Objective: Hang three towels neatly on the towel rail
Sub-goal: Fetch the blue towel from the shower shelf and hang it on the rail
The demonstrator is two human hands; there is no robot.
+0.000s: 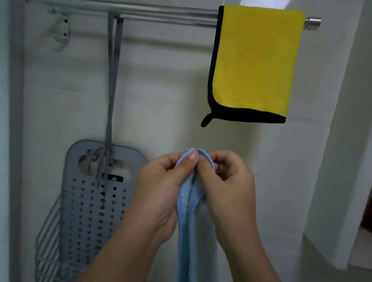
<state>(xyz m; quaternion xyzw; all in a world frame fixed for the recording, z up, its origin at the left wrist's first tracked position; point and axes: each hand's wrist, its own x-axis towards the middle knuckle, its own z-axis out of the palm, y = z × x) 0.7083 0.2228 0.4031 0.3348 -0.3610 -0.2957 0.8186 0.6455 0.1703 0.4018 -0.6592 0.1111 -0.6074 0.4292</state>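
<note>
One grey basket [95, 199] dangles by its strap [114, 78] from the left part of the towel rail [153, 10], taking room there. My left hand [159, 186] pinches the blue towel [189, 206] at its folded top and my right hand [226, 187] pinches it just beside, I judge to find the edges and spread it. The towel trails down, well below the rail. The yellow towel [255, 61] already drapes squarely at the rail's right end, so only the bare bar between strap and yellow is free.

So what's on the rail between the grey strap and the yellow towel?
Nothing: in the head view, the towel rail is bare from the grey strap to the yellow towel.
</note>
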